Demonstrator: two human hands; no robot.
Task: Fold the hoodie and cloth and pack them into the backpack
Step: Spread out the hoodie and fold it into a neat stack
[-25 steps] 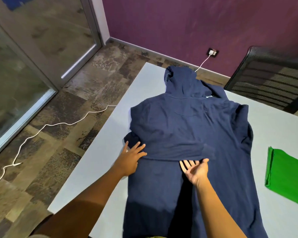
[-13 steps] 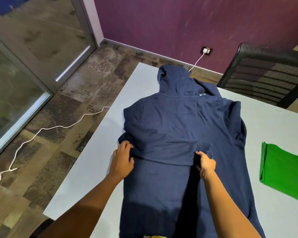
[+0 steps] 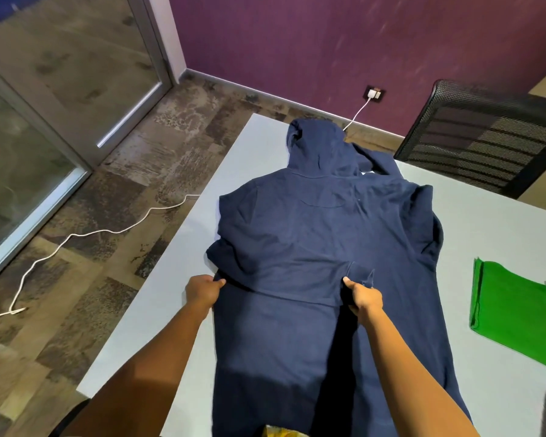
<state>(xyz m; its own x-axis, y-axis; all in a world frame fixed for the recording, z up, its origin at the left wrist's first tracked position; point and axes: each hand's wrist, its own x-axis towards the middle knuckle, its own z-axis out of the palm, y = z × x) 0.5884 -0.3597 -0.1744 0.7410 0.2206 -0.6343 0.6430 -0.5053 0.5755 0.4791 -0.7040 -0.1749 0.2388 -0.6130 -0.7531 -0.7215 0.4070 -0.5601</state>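
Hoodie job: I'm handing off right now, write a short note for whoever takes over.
Left hand: grips the hoodie at its left edge.
Right hand: grips the cuff of the sleeve folded across the body.
Hoodie lies flat on the table, hood away from you.
Green cloth lies folded on the table to the right.
Backpack: not in view.
Done: one sleeve folded in.
Left: finish folding the hoodie, then pack both.

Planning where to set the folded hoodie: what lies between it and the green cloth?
Only bare table separates hoodie and green cloth in the head view.
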